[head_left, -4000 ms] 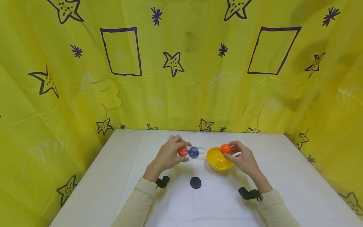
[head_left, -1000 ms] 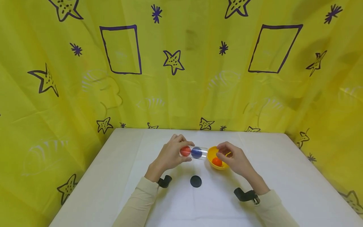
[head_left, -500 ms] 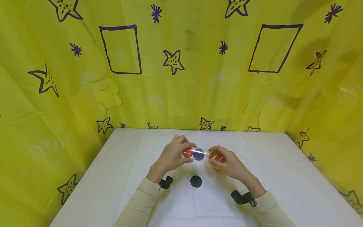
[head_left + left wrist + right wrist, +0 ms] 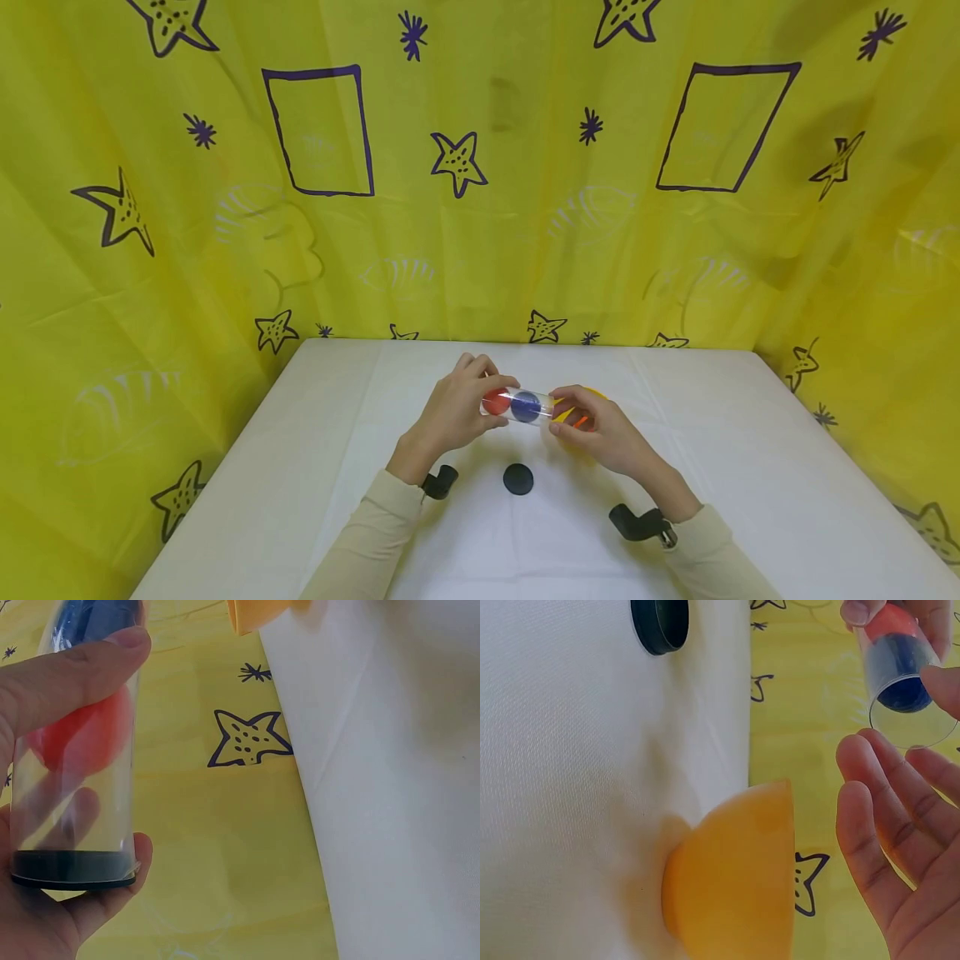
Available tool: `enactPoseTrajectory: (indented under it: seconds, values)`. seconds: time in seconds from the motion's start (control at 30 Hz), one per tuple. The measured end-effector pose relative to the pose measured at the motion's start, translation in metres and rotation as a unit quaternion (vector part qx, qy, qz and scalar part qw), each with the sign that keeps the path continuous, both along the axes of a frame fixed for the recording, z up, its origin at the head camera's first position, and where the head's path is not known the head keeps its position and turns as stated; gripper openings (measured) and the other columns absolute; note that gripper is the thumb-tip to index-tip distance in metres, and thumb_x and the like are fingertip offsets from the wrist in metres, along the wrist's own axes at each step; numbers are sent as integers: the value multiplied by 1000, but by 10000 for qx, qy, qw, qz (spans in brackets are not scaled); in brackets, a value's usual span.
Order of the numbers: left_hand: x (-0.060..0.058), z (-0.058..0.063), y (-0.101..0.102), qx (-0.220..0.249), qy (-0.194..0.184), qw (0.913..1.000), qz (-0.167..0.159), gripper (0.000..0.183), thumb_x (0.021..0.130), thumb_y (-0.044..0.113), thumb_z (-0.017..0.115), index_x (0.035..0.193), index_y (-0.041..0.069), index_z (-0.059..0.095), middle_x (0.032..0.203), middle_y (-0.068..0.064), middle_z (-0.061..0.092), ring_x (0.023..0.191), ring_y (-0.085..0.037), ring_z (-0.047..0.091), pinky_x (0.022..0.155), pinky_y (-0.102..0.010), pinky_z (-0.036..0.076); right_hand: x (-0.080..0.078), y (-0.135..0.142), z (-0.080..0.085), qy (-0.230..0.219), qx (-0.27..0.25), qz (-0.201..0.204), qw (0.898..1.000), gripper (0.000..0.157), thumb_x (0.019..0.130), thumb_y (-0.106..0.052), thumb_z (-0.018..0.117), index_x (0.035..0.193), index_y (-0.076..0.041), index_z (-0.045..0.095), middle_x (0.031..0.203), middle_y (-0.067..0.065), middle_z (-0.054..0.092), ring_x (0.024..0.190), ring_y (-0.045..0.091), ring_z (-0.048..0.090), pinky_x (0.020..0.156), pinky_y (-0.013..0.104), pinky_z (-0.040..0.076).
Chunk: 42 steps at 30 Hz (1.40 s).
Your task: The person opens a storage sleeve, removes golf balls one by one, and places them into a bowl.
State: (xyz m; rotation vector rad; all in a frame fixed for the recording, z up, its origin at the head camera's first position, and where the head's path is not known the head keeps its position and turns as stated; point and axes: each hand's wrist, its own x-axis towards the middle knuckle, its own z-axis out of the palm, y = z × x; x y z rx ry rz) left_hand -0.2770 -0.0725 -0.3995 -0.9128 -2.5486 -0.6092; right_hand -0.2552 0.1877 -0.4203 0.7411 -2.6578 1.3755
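Note:
My left hand grips a clear plastic tube lying almost level above the table. Inside sit a red ball and a blue ball, side by side. A black cap closes the tube's left end, seen in the left wrist view. The right end is uncovered. There my right hand holds the rim between thumb and fingertips. Behind that hand stands a yellow bowl, partly hidden in the head view, with an orange ball in it.
A loose black lid lies on the white-covered table in front of the hands. Yellow curtains with drawn stars hang behind and beside the table. Black camera mounts sit at both wrists.
Four seconds ago my right hand held the orange ball over the bowl; the ball then came to lie inside. The hand moved left to the tube's mouth, while the tube shifted slightly right.

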Motion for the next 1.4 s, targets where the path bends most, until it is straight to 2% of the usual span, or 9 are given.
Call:
enactPoseTrajectory:
  seconds: [0.33,0.87,1.4]
  values:
    - [-2,-3,-2,30,190,9998,-59,47,75,23,93,118,25,75,108,1,62,101,-17,49,78,-31,51,0,2,1,-179,103,-84,9998,42,94,-22,76,130,-6,61,115,12,71,93,19,65,81,27,57]
    - [-5,-3,-5,272,-52,9996,10,49,75,23,93,120,23,74,110,-1,62,104,-18,50,80,-33,52,-1,7,2,-271,20,-218,9994,38,94,-22,75,127,-9,62,109,10,71,91,19,63,81,25,55]
    - [-4,-2,-6,382,-278,9989,-9,47,78,27,90,122,23,73,111,-1,61,105,-18,49,79,-31,51,1,6,2,17,-36,-433,9991,38,89,-21,81,122,-10,64,99,6,71,85,16,64,76,26,55]
